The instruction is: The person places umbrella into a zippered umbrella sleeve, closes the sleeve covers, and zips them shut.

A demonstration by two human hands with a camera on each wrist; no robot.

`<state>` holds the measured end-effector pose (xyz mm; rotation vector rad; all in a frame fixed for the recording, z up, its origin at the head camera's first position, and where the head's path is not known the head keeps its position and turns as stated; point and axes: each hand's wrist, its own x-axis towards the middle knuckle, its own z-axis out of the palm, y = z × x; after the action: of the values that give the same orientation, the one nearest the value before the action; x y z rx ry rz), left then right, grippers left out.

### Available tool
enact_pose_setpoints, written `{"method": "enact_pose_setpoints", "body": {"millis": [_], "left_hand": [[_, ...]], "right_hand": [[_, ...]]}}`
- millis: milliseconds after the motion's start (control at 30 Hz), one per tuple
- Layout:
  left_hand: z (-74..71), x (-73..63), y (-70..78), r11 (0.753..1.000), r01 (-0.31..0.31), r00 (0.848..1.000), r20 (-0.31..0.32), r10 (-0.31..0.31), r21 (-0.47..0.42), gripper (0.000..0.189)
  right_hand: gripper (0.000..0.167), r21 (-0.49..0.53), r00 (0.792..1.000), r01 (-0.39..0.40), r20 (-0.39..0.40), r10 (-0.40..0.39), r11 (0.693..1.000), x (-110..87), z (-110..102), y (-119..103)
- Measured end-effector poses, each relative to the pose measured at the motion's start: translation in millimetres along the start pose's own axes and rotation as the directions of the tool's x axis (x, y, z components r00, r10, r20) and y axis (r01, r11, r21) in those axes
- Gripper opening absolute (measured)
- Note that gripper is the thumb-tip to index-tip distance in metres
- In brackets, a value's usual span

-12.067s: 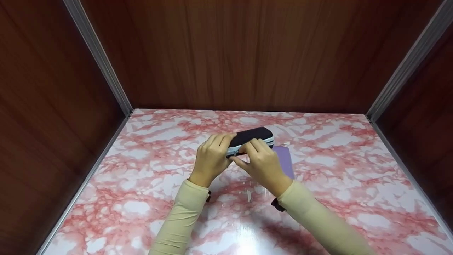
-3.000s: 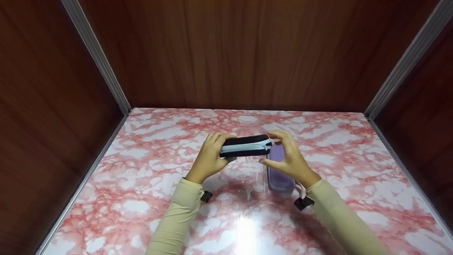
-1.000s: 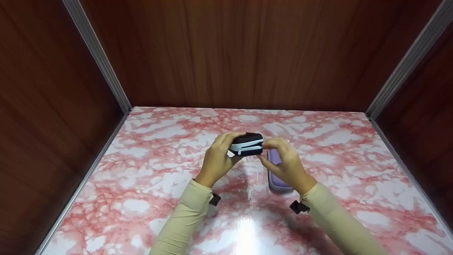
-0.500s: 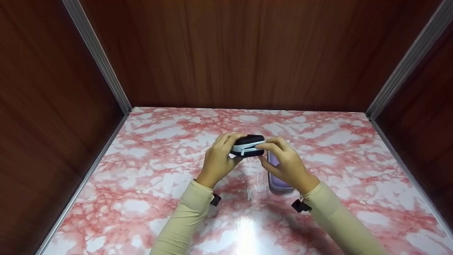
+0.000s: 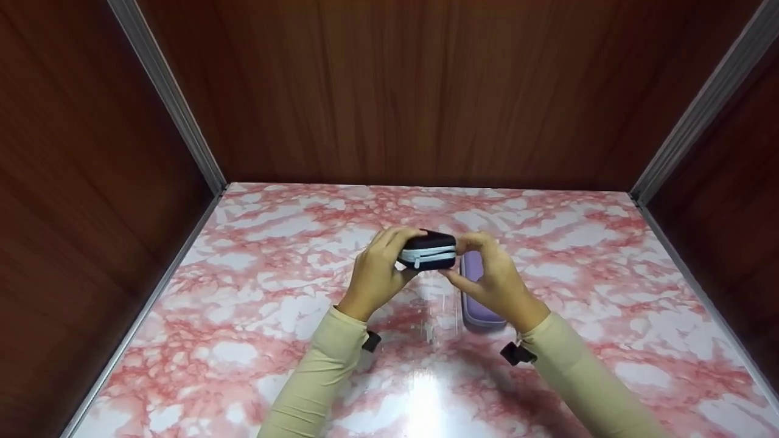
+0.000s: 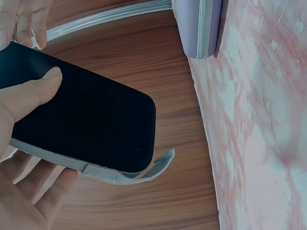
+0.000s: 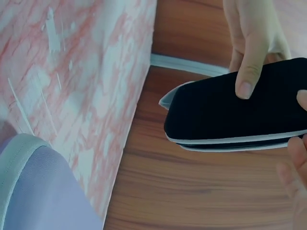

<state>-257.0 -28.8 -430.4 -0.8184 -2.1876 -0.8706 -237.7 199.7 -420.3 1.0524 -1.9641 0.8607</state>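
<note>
Raised over the table is a black zip case with pale blue zipper bands, the zipper pull hanging at its left front. A narrow slit runs between the bands, plain along the side in the right wrist view. My left hand grips the case's left part, thumb flat on a black face and fingers on the opposite side. A fabric loop sticks out past the case's end. My right hand pinches the right end between thumb and fingers. The inside of the case is hidden.
A purple zip case lies on the red-and-white marbled table, partly behind my right hand. Dark wood panels with metal corner strips enclose the back and both sides. Each wrist wears a small black camera.
From 3.0 s ago the case has been turned, and a slit shows between its zipper bands. My right fingers, at the slit half a second ago, have drawn back to the right end.
</note>
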Motion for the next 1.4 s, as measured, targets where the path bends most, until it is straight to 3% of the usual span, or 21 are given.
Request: {"method": "enact_pose_setpoints", "body": {"millis": [167, 333, 433, 567, 733, 1000, 1100, 1200, 1400], "left_hand": [[-1.2, 1.7, 1.1, 1.000, -0.020, 1.000, 0.007, 0.020, 0.004, 0.061], [-0.7, 1.4, 0.7, 1.000, -0.017, 1.000, 0.009, 0.016, 0.009, 0.060], [0.3, 0.4, -0.1, 1.000, -0.005, 1.000, 0.009, 0.005, 0.017, 0.060], [1.5, 0.3, -0.3, 0.999, 0.008, 1.000, -0.006, -0.007, 0.035, 0.060], [1.7, 2.2, 2.0, 0.997, 0.002, 0.999, -0.040, 0.001, 0.073, 0.061], [4.6, 2.1, 2.5, 0.993, 0.015, 0.998, -0.067, -0.007, 0.119, 0.058], [5.9, 1.4, 1.6, 0.992, 0.025, 0.997, -0.069, -0.017, 0.127, 0.055], [6.9, 0.4, 0.9, 0.992, 0.034, 0.997, -0.070, -0.025, 0.122, 0.054], [7.8, -0.5, 1.0, 0.992, 0.034, 0.998, -0.061, -0.027, 0.122, 0.054]], "right_hand": [[0.066, -0.019, 0.997, -0.057, 0.045, 0.058, 0.998, 0.4, -2.5, -1.6], [0.064, -0.020, 0.998, -0.060, 0.021, 0.061, 0.998, 2.0, -3.5, -4.6], [0.059, -0.037, 0.999, -0.037, -0.013, 0.036, 0.999, 5.6, -3.5, -9.4], [0.046, -0.140, 0.997, 0.055, -0.054, -0.063, 0.989, 13.2, -0.8, -18.1], [0.035, -0.338, 0.987, 0.140, -0.026, -0.158, 0.931, 22.7, 6.7, -32.4], [0.034, -0.584, 0.995, 0.090, 0.088, -0.047, 0.807, 29.9, 16.1, -53.4], [0.029, -0.617, 0.993, 0.080, 0.115, -0.011, 0.783, 29.5, 19.3, -55.9], [0.023, -0.592, 0.993, 0.079, 0.119, -0.011, 0.802, 28.2, 21.5, -55.0], [0.012, -0.410, 0.997, 0.042, 0.071, -0.015, 0.911, 25.8, 20.8, -48.7]]}}
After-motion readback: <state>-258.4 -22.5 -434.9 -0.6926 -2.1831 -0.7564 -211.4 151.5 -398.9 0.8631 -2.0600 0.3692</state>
